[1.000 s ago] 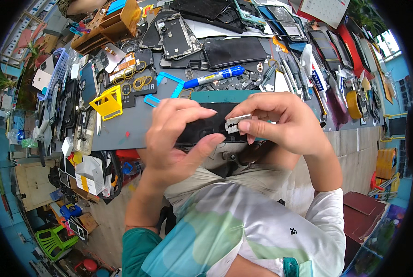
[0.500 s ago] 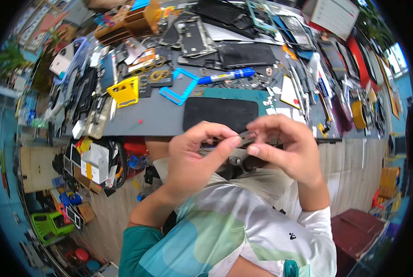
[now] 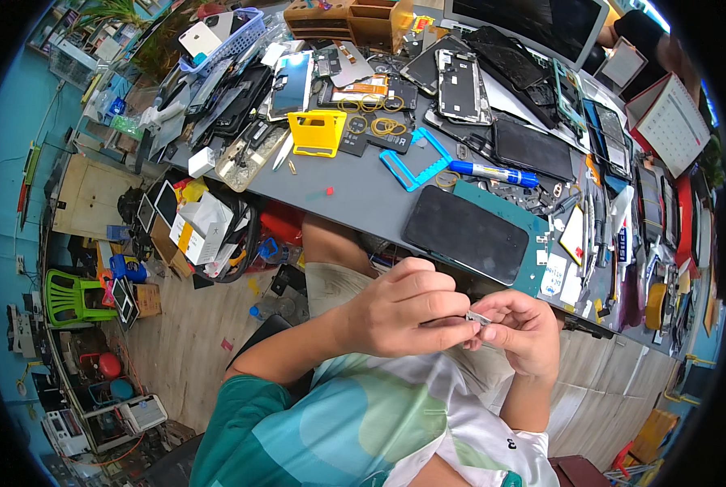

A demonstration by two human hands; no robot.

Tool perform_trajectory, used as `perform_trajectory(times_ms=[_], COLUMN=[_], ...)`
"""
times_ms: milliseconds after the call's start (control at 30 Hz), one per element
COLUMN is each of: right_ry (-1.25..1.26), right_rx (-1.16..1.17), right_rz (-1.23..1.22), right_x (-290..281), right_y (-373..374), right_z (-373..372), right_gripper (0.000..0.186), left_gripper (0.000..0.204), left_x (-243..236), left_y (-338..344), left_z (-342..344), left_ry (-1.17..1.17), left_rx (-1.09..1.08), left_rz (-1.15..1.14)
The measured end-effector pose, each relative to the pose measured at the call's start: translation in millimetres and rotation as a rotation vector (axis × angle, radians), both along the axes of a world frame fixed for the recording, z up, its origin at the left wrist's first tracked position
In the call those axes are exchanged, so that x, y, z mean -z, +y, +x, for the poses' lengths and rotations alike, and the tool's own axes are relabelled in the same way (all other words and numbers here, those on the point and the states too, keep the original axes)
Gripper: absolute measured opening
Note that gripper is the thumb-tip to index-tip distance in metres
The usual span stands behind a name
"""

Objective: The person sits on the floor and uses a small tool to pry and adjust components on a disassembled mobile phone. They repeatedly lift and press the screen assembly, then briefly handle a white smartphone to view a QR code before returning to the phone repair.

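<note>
Head view: left hand (image 3: 416,312) and right hand (image 3: 521,334) pinch a thin metal piece (image 3: 478,317) between them, just off the bench (image 3: 355,203) edge. Risks: slack pinch could drop it; sharp edge, if any, could cut; careless reach could knock the phone (image 3: 465,234).

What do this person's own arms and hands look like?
The left hand and right hand are bare, with no glove or watch visible, and the forearms are uncovered. The left sleeve is short and teal green; the right sleeve is short and white.
</note>
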State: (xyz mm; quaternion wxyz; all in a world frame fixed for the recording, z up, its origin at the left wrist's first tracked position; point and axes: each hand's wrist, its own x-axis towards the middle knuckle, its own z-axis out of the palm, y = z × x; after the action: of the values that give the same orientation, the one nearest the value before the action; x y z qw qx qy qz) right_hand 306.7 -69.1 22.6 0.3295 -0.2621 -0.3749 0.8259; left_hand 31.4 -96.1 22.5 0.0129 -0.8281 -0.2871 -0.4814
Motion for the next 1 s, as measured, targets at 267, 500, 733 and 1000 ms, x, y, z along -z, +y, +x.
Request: perform_trajectory(times_ms=[267, 500, 733, 1000], right_ry=[-0.254, -0.609, -0.579, -0.603], right_rx=[0.169, 0.248, 0.27, 0.28], right_rz=[0.283, 0.93, 0.786, 0.687], right_x=[-17.1, -32.8, -35.3, -31.6], right_y=[3.0, 11.0, 12.3, 8.1], right_z=[-9.8, -18.7, -19.8, -20.4], right_gripper=[0.031, 0.016, 0.012, 0.007], left_gripper=[0.032, 0.028, 0.016, 0.009], left_x=[-4.1, -4.3, -14.5, -17.0], left_y=[8.9, 21.1, 23.5, 25.2], left_z=[-0.8, 5.3, 11.2, 4.7], left_ry=[-0.158, -0.31, -0.377, -0.317], left_rx=[-0.003, 0.1, 0.09, 0.011], left_rz=[-0.172, -0.552, -0.758, -0.748])
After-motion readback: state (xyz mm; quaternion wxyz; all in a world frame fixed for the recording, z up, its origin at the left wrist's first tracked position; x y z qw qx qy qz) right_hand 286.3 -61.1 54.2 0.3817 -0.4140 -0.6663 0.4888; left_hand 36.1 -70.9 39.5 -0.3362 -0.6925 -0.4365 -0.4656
